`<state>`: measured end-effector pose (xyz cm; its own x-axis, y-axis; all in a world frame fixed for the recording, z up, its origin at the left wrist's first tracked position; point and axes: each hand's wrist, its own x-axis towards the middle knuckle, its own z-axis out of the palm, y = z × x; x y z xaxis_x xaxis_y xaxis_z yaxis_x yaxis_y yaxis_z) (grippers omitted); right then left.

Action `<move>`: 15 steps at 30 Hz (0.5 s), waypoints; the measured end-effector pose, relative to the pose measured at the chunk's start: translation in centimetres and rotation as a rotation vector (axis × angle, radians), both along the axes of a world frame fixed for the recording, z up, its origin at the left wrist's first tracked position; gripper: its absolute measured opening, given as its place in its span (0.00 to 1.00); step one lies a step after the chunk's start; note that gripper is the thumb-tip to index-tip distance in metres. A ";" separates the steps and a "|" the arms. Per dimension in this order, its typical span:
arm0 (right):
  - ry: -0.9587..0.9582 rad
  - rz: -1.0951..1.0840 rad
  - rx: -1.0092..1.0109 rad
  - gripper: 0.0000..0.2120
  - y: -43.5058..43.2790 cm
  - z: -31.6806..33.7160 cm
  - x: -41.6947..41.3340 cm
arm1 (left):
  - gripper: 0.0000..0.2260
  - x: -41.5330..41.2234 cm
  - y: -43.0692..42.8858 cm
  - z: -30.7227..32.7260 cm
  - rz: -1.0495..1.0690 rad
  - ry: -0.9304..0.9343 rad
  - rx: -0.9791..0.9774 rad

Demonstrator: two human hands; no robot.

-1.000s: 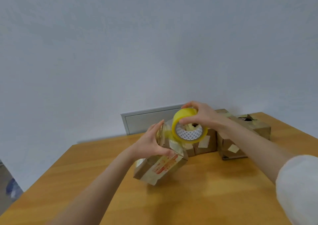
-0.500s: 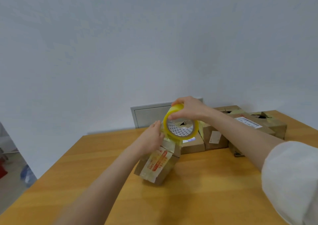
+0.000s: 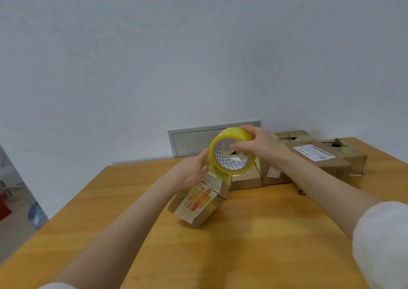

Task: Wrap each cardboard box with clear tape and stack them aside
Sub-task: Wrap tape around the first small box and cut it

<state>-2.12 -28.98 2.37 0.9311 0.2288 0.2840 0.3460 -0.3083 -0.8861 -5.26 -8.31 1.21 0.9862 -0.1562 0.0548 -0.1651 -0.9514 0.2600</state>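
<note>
Since half a second ago the tape roll (image 3: 227,164) has been lifted higher and turned so its open core faces the camera more fully, and a short strip of tape (image 3: 217,175) now runs from its lower left edge down to the box. The right grip (image 3: 260,147) grasps the roll, with the thumb reaching into the patterned core and the fingers wrapped over the yellowish outer rim. The left grip (image 3: 189,174) clasps the upper end of the cardboard box (image 3: 198,202), with the thumb raised against the strip just beside the roll. This box sits tilted near the middle of the wooden surface (image 3: 242,244), its lower edge touching the wood, and an orange printed label is visible under glossy tape on the face turned toward the camera. Behind it, along the far edge by the wall, more boxes stand close together: a low small box (image 3: 242,179) directly behind the roll, a taller box (image 3: 273,174) partly hidden by the right forearm, a labelled box (image 3: 318,158) with a white shipping sticker on top, and a torn-topped box (image 3: 351,154) at the far right. A grey panel (image 3: 192,143) is set in the wall behind the roll. A white sleeve (image 3: 382,244) covers the right upper arm.
</note>
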 end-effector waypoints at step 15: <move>0.050 0.016 -0.133 0.16 3.7 3.5 1.6 | 0.18 -1.0 1.9 -0.3 0.003 -0.019 -0.399</move>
